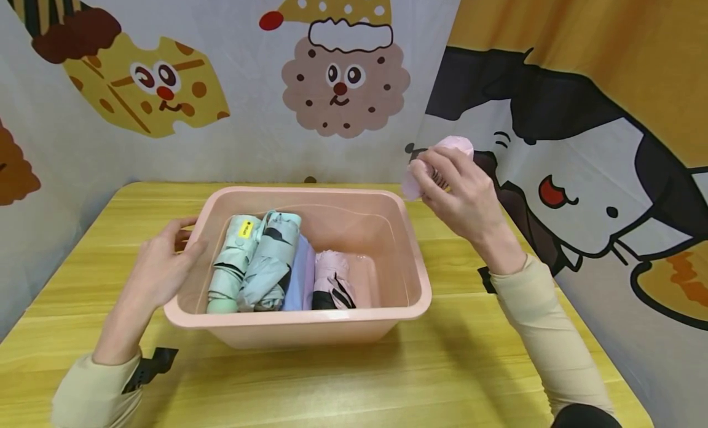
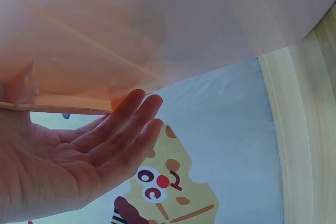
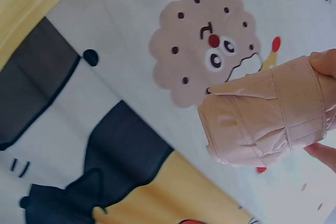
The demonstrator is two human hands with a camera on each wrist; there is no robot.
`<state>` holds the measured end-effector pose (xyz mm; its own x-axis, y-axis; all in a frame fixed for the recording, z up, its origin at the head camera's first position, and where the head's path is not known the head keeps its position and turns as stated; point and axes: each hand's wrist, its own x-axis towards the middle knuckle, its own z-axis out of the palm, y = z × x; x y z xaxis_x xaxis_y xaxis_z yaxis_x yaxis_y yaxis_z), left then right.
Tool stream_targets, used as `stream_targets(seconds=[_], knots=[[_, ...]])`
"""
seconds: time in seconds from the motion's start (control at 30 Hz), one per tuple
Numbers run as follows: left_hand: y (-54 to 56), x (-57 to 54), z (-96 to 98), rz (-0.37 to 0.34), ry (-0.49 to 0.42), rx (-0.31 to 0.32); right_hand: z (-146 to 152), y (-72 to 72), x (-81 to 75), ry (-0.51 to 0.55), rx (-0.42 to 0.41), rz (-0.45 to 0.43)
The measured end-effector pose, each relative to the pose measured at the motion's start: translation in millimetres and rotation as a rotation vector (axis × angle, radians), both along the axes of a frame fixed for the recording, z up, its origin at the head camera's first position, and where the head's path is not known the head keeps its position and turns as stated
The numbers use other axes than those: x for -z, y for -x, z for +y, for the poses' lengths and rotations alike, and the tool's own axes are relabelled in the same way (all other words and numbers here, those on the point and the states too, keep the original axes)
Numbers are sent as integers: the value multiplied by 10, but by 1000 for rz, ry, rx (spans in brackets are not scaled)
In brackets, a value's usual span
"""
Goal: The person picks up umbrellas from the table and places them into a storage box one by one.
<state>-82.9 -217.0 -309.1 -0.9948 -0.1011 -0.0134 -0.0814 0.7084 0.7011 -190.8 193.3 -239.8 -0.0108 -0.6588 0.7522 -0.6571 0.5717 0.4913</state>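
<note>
In the head view a pink plastic tub [image 1: 238, 320] stands on the table. It holds two mint-green folded umbrellas [image 1: 232, 262] [image 1: 271, 262], a blue-purple one [image 1: 301, 271] and a pale pink one with black [image 1: 332, 274]. My left hand [image 1: 163, 265] is at the tub's left rim, thumb by the rim; in the left wrist view its fingers [image 2: 123, 132] lie loosely extended under the rim. Above the tub's far right corner, my right hand [image 1: 456, 191] grips another pale pink folded umbrella [image 3: 257, 114], raised off the table. Its far end is hidden by the hand.
The yellow wood-grain table [image 1: 354, 385] runs around the tub. A cartoon-printed cloth [image 1: 238, 151] hangs behind the table and along its right side. Bare floor of the tub shows at the right of the pale pink umbrella.
</note>
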Motion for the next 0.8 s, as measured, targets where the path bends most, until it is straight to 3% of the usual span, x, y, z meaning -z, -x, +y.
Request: stream_targets(seconds=[0.5, 0.8], knots=[[8, 15, -2, 3, 10, -1, -381, -111, -153, -192, -164, 78], [5, 18, -5, 1, 8, 0, -575, -158, -217, -290, -186, 138]])
